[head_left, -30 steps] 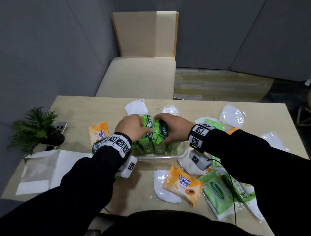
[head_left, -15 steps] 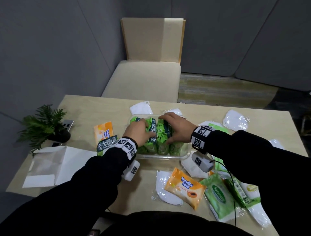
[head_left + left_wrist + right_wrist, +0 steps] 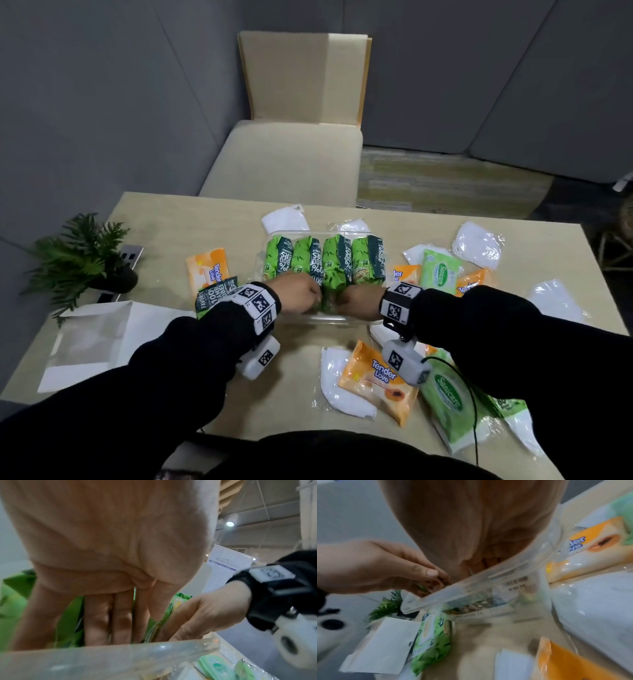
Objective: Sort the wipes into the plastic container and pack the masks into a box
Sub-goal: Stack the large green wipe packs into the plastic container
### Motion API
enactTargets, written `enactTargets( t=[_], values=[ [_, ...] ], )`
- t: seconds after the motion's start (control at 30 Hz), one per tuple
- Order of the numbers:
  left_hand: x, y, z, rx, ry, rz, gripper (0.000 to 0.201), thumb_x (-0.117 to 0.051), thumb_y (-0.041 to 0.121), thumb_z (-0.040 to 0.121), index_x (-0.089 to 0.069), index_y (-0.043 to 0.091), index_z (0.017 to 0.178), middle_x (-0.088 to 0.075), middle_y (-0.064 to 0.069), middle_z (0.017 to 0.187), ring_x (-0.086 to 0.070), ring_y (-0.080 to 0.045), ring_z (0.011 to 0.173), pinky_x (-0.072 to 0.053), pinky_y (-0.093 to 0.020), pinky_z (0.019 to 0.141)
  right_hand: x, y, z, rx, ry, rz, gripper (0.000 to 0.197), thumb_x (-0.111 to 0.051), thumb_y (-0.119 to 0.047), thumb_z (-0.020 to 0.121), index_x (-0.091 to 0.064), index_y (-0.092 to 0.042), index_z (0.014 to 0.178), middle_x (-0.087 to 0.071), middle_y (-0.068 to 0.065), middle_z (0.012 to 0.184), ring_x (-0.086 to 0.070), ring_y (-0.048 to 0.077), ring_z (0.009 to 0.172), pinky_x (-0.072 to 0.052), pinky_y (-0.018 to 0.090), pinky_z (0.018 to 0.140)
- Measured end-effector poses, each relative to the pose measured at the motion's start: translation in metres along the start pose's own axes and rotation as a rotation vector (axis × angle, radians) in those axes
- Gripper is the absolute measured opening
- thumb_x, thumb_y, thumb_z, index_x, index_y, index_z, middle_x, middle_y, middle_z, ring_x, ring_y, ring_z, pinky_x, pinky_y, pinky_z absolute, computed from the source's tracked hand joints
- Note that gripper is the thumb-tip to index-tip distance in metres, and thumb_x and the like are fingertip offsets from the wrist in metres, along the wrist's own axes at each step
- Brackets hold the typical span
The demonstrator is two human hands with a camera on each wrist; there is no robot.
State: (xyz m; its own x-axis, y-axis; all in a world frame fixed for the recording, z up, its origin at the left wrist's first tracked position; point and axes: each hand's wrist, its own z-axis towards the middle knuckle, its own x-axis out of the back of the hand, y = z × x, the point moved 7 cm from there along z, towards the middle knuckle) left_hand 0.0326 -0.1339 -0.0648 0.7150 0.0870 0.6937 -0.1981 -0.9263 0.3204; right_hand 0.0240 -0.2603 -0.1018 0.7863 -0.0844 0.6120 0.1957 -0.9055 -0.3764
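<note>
- Tucking green wipe packs (image 3: 325, 262) into the clear plastic container (image 3: 330, 320) mid-bench; four stand on edge in a row, side by side, filling it.
- Left hand (image 3: 297, 294) and right hand (image 3: 359, 298) meet at the near ends of the middle packs, just inside the container's near wall. Left fingers (image 3: 109, 620) run straight down against a pack, pressing it rather than closing round it. How the right fingers lie is hidden behind the container rim; cannot tell whether they grip.
- Handling, by my reckoning: packs look soft, squashy, light, with slick film wrappers. Likely to bulge or spring up when crowded. Best taken across the flat faces or pushed down from the top edge. Container looks thin and may flex or slide.
- Loose on the bench (image 3: 164, 219): orange wipe packs (image 3: 378, 380), pale green wipe packs (image 3: 440, 274), bagged white masks (image 3: 478, 245), and a white box (image 3: 92, 342) lying flat at left. No mask is in it.
- Versus a second ago: hands lay spread over the tops of the packs near the middle; now both have drawn back to the near ends, leaving the full row uncovered.
</note>
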Motion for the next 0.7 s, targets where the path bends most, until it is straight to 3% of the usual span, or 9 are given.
enactTargets(
  t=[0.1, 0.2, 0.3, 0.37, 0.47, 0.57, 0.63, 0.7],
  values=[
    [-0.017, -0.004, 0.003, 0.013, -0.102, 0.044, 0.049, -0.051, 0.031, 0.104, -0.045, 0.025, 0.153, -0.059, -0.011, 0.144, -0.058, -0.029, 0.124, -0.042, -0.03, 0.094, -0.002, -0.005, 0.006, -0.013, -0.059, 0.058, 0.036, -0.046, -0.025, 0.11, -0.063, 0.003, 0.125, -0.065, 0.022, 0.125, -0.054, 0.024, 0.095, -0.035, 0.023, 0.077],
    [-0.019, -0.01, 0.007, -0.004, -0.034, 0.023, 0.059, -0.057, 0.028, 0.102, -0.035, 0.025, 0.156, -0.059, -0.011, 0.144, -0.059, -0.03, 0.124, -0.043, -0.028, 0.09, 0.003, -0.006, 0.012, -0.031, -0.007, -0.019, 0.037, -0.055, -0.028, 0.105, -0.063, -0.001, 0.129, -0.068, 0.018, 0.124, -0.065, 0.032, 0.106, -0.05, 0.032, 0.088],
    [-0.017, -0.016, 0.013, 0.002, 0.005, -0.001, 0.059, -0.061, 0.027, 0.1, -0.039, 0.028, 0.154, -0.06, -0.009, 0.143, -0.058, -0.029, 0.125, -0.046, -0.031, 0.097, 0.001, -0.003, 0.016, -0.04, -0.029, -0.026, 0.038, -0.054, -0.031, 0.105, -0.062, -0.005, 0.131, -0.067, 0.014, 0.128, -0.064, 0.031, 0.112, -0.05, 0.033, 0.092],
    [-0.017, -0.018, 0.017, 0.02, 0.015, -0.023, 0.051, -0.06, 0.026, 0.099, -0.047, 0.026, 0.149, -0.061, -0.008, 0.14, -0.058, -0.028, 0.124, -0.045, -0.03, 0.096, 0.0, 0.0, 0.015, -0.053, -0.017, -0.021, 0.042, -0.051, -0.036, 0.106, -0.057, -0.01, 0.139, -0.062, 0.014, 0.138, -0.061, 0.03, 0.121, -0.046, 0.032, 0.099],
    [-0.021, -0.02, 0.016, 0.041, 0.079, -0.105, 0.029, -0.057, 0.024, 0.101, -0.065, 0.02, 0.128, -0.068, -0.004, 0.128, -0.061, -0.024, 0.116, -0.044, -0.029, 0.089, -0.003, -0.001, 0.012, -0.103, -0.008, 0.07, 0.045, -0.044, -0.031, 0.11, -0.048, -0.012, 0.151, -0.047, 0.011, 0.156, -0.046, 0.029, 0.141, -0.036, 0.028, 0.108],
    [-0.023, -0.023, 0.007, -0.003, 0.056, -0.15, 0.029, -0.058, 0.034, 0.103, -0.068, 0.019, 0.126, -0.07, -0.002, 0.125, -0.063, -0.023, 0.114, -0.046, -0.03, 0.09, -0.013, -0.012, 0.013, -0.063, -0.051, 0.248, 0.045, -0.045, -0.031, 0.11, -0.048, -0.011, 0.15, -0.045, 0.006, 0.156, -0.042, 0.023, 0.142, -0.031, 0.028, 0.113],
    [-0.012, -0.024, -0.004, -0.089, 0.001, -0.311, 0.03, -0.06, 0.037, 0.103, -0.073, 0.019, 0.124, -0.073, -0.001, 0.123, -0.067, -0.019, 0.108, -0.049, -0.029, 0.09, -0.019, -0.015, 0.009, -0.025, -0.081, 0.386, 0.055, -0.047, -0.044, 0.107, -0.045, -0.015, 0.153, -0.044, -0.004, 0.153, -0.042, 0.018, 0.14, -0.026, 0.031, 0.119],
    [0.015, -0.033, -0.021, -0.156, -0.002, -0.737, 0.023, -0.063, 0.028, 0.104, -0.077, 0.014, 0.116, -0.078, -0.007, 0.111, -0.073, -0.015, 0.094, -0.056, -0.025, 0.081, -0.024, -0.004, 0.005, -0.066, -0.093, 0.399, 0.081, -0.045, -0.074, 0.094, -0.04, -0.023, 0.157, -0.039, 0.001, 0.162, -0.038, 0.022, 0.148, -0.023, 0.042, 0.125]
  ],
)
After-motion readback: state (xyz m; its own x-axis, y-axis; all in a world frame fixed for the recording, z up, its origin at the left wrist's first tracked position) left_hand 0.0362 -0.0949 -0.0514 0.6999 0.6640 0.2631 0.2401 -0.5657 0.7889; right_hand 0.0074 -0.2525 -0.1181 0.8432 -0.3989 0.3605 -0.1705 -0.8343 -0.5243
